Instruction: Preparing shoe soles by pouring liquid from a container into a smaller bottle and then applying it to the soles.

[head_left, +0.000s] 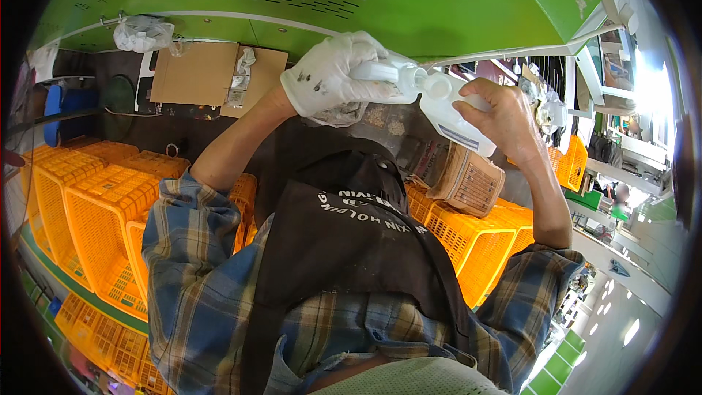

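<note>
At the far left, a blue object [62, 115] is standing just beyond a group of orange plastic crates [110, 227]. Near them, a crumpled clear bag [142, 33] is resting against the edge of a green slotted panel [453, 0], and a flattened piece of cardboard [191, 73] is lying beside it. Farther right, the left hand [333, 77], in a white glove with dark smudges, is curling its fingers around a white bottle [391, 77] and is holding it sideways, neck toward the right. Below, a dark apron [344, 249] is covering the front of a plaid shirt [194, 271]. Just beside the first neck, a translucent bottle [457, 118] is tilting with its round mouth toward it; whether the two are touching, I cannot tell. Beneath this bottle, a brown woven box [468, 179] is sitting on more orange crates. To the right, the bare right hand [503, 113] is gripping the translucent bottle, thumb and fingers closing on its side. Beyond the wrist, another orange crate [572, 163] is standing.
</note>
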Available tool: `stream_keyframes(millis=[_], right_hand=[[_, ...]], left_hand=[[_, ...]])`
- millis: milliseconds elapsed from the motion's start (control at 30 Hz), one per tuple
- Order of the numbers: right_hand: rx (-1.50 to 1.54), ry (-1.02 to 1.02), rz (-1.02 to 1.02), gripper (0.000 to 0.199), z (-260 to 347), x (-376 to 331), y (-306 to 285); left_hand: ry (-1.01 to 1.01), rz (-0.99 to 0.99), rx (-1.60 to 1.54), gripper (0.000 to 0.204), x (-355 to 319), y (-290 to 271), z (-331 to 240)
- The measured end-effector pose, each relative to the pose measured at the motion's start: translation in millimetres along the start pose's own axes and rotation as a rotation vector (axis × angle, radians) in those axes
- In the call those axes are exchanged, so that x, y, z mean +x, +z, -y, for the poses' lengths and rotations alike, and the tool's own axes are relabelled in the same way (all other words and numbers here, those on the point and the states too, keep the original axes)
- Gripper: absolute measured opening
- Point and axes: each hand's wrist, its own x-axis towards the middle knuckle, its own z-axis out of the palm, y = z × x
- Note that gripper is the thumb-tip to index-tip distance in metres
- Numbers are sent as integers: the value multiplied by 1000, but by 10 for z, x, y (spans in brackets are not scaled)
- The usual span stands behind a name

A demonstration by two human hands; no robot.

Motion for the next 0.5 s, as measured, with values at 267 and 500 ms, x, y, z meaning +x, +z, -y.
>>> stream_keyframes(millis=[267, 500], right_hand=[[-5, 11, 12, 23, -12, 14, -1], [-13, -42, 0, 24, -17, 39, 18]], left_hand=[[12, 2, 24, 32, 3, -14, -19], [3, -11, 34, 37, -24, -19, 6]])
